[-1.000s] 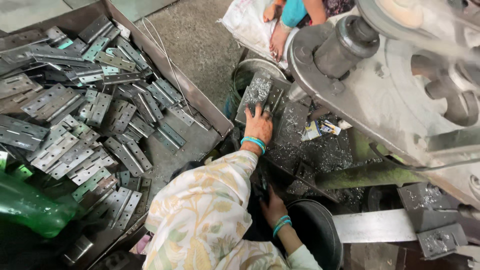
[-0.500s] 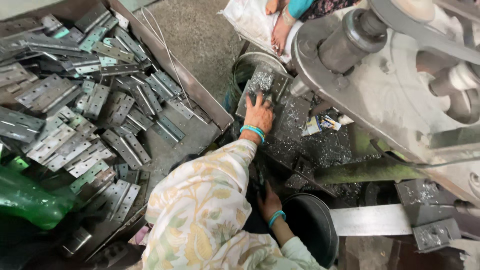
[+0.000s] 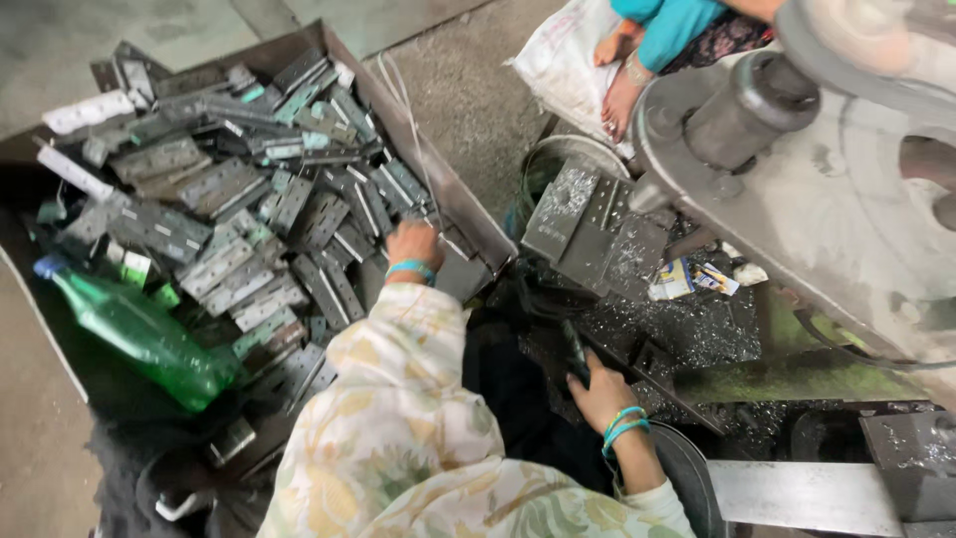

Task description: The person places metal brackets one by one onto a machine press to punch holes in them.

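Hinges of grey stamped steel [image 3: 249, 214] fill the brown metal bin [image 3: 478, 224], piled loose. The left hand [image 3: 411, 244] reaches into them near the bin's right wall; whether its fingers grip one, I cannot tell. They look stiff, heavy and sharp-edged, best pinched by the long sides. The right hand [image 3: 597, 391] clasps a dark lever [image 3: 576, 351]. The green plastic bottle [image 3: 139, 334] and the swarf-strewn press bed [image 3: 687, 329] leave little room.

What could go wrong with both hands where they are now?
The left hand reaches into the bin of loose metal hinges; stamped edges could cut bare fingers. The right hand grips a dark lever beside the press, amid metal chips, so a slip could bring it near moving parts.
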